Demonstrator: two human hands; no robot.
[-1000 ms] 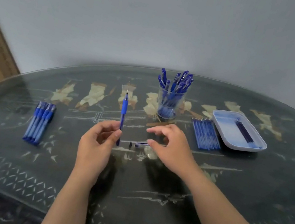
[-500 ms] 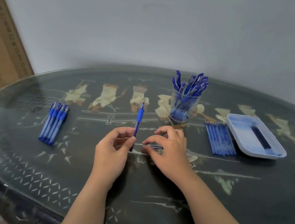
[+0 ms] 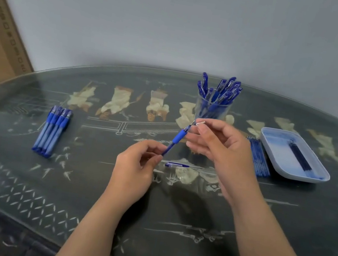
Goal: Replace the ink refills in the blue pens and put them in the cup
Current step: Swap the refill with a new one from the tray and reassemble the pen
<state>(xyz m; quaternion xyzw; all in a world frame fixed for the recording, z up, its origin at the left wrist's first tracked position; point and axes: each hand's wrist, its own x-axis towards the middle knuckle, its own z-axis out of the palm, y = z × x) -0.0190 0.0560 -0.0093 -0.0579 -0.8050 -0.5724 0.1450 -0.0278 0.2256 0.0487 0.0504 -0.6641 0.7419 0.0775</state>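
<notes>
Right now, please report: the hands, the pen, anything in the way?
Left hand holds pen by its back end. Right hand pinches its tip. Cap lies on table; nothing between hands and cup.

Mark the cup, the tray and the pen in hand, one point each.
cup (image 3: 224,112), head view, on its clear wall below the rim.
tray (image 3: 278,150), head view, on the bare part of its floor.
held pen (image 3: 178,137), head view, on its blue rubber grip.
</notes>
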